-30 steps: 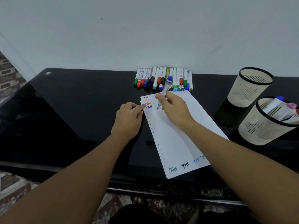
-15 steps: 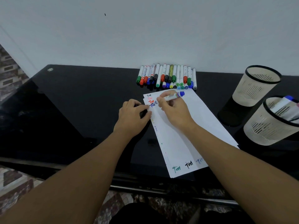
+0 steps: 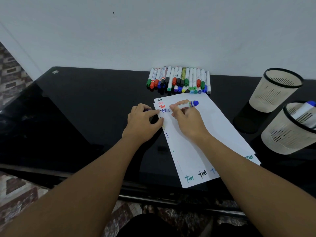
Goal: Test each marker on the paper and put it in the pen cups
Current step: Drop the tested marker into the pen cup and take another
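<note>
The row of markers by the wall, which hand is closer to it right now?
Right. The right hand, holding a blue-capped marker over the paper, sits just below the row of markers. The left hand rests on the paper's left edge, lower and further left.

Paper (image 3: 201, 137) lies on the table (image 3: 95, 103) under the right hand (image 3: 186, 122). The left hand (image 3: 142, 124) rests at its left edge. Markers (image 3: 179, 80) lie in a row beyond both hands. Two cups (image 3: 275, 89) stand right of the right hand.
</note>
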